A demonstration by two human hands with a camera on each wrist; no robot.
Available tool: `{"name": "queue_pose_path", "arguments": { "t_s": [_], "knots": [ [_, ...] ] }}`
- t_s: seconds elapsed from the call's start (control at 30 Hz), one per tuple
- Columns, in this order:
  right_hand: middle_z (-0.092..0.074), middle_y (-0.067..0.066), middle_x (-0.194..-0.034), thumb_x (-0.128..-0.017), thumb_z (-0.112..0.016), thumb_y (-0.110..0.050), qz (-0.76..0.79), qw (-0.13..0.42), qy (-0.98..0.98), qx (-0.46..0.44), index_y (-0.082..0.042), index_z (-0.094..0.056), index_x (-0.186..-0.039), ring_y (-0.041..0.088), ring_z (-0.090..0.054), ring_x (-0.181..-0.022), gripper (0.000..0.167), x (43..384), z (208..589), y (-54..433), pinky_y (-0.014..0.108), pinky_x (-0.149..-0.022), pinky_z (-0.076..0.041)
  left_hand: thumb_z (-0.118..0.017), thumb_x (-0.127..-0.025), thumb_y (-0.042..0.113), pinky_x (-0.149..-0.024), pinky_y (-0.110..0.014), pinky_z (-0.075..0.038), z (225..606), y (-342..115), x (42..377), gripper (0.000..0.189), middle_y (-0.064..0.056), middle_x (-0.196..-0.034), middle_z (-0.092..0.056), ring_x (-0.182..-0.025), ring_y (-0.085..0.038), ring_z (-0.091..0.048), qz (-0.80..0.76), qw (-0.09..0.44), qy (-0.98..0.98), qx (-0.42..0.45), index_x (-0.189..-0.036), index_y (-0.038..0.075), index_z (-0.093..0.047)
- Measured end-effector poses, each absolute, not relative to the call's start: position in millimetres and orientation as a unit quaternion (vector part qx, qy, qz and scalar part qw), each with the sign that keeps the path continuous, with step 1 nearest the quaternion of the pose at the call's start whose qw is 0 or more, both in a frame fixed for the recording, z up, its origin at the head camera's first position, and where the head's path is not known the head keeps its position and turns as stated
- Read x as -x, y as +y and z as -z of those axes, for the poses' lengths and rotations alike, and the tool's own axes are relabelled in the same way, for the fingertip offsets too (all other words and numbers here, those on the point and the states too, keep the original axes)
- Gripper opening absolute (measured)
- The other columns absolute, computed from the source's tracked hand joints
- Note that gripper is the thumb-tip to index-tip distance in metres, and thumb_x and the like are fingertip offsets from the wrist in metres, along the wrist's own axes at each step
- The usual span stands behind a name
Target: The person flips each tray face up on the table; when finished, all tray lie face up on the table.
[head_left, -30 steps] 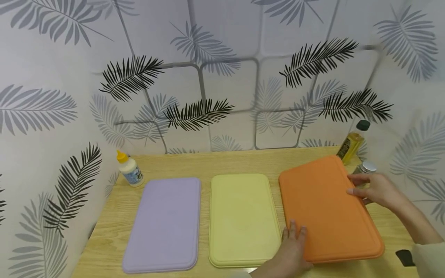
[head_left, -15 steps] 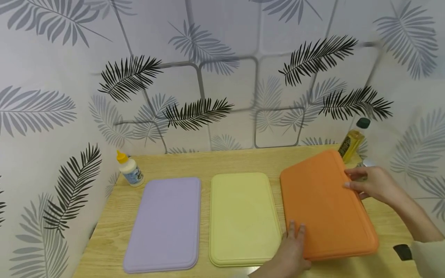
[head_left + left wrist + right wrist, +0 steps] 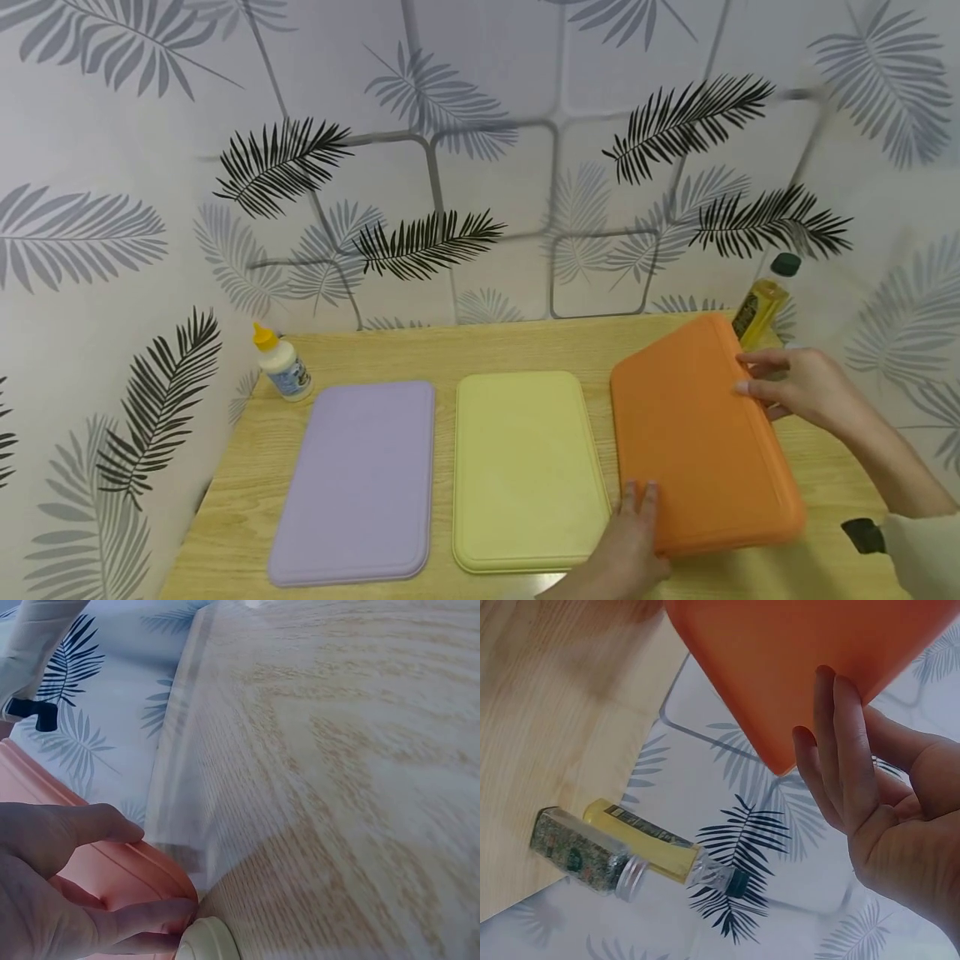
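An orange rectangular board (image 3: 697, 442) with rounded corners is tilted at the right of the table, its right side raised and its left side low. My right hand (image 3: 802, 387) pinches its right edge, thumb on the upper face; in the right wrist view the fingers (image 3: 847, 750) lie against the underside. My left hand (image 3: 626, 542) holds the near left corner, fingertips on the face. In the left wrist view its thumb (image 3: 112, 823) lies along the near edge. Left of it a yellow board (image 3: 528, 471) and a lilac board (image 3: 360, 479) lie flat.
A bottle of yellow oil (image 3: 761, 304) with a green cap stands at the back right. Beside it is a jar of dried herbs (image 3: 581, 851) with a silver lid, mostly hidden in the head view. A glue bottle (image 3: 283, 367) stands back left. Patterned wall covering surrounds the wooden table (image 3: 225, 508).
The right side of the orange board has risen and tipped further left, with my right hand moving slightly up and left. My left hand has stayed at its corner; the jar became more covered.
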State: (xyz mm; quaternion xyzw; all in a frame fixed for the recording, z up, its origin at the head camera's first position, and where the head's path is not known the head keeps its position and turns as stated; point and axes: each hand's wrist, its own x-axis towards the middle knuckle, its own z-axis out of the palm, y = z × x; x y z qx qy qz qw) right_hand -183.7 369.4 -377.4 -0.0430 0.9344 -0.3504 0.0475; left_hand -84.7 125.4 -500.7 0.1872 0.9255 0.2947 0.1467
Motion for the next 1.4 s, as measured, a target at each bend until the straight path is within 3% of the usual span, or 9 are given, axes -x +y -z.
{"name": "queue_pose_path", "arguments": {
  "t_s": [0.47,0.73,1.03,1.4],
  "knots": [
    [-0.059,0.033,-0.112,-0.09,-0.07,-0.021,0.352,0.048,0.934,0.046,0.009,-0.05,-0.134,0.019,-0.069,-0.065,0.057,192,355,348,0.031,-0.055,-0.058,-0.078,-0.065,0.009,-0.092,-0.025,-0.049,503,131,81,0.093,-0.023,-0.144,-0.041,-0.123,-0.03,-0.051,-0.312,0.068,0.921,-0.223,-0.145,-0.001,-0.033],
    [-0.054,0.032,-0.119,-0.092,-0.067,-0.024,0.401,0.066,0.913,0.034,0.007,-0.047,-0.137,0.019,-0.069,-0.066,0.059,195,354,342,0.033,-0.057,-0.059,-0.074,-0.065,0.006,-0.084,-0.02,-0.051,505,133,80,0.09,-0.022,-0.144,-0.041,-0.115,-0.025,-0.057,-0.335,0.058,0.916,-0.214,-0.145,-0.002,-0.033],
    [-0.053,0.03,-0.12,-0.091,-0.068,-0.023,0.429,0.061,0.901,0.028,0.005,-0.046,-0.139,0.019,-0.07,-0.066,0.059,197,355,338,0.033,-0.058,-0.059,-0.071,-0.066,0.006,-0.084,-0.021,-0.051,506,133,81,0.089,-0.02,-0.144,-0.043,-0.115,-0.024,-0.057,-0.351,0.048,0.912,-0.207,-0.146,0.0,-0.032],
    [-0.053,0.03,-0.121,-0.092,-0.067,-0.02,0.442,0.059,0.895,0.029,0.006,-0.046,-0.139,0.018,-0.07,-0.069,0.057,200,352,327,0.033,-0.063,-0.06,-0.067,-0.069,0.003,-0.095,-0.025,-0.048,499,134,80,0.082,-0.022,-0.141,-0.046,-0.125,-0.025,-0.05,-0.385,0.039,0.895,-0.221,-0.144,-0.003,-0.034]
  ]
}}
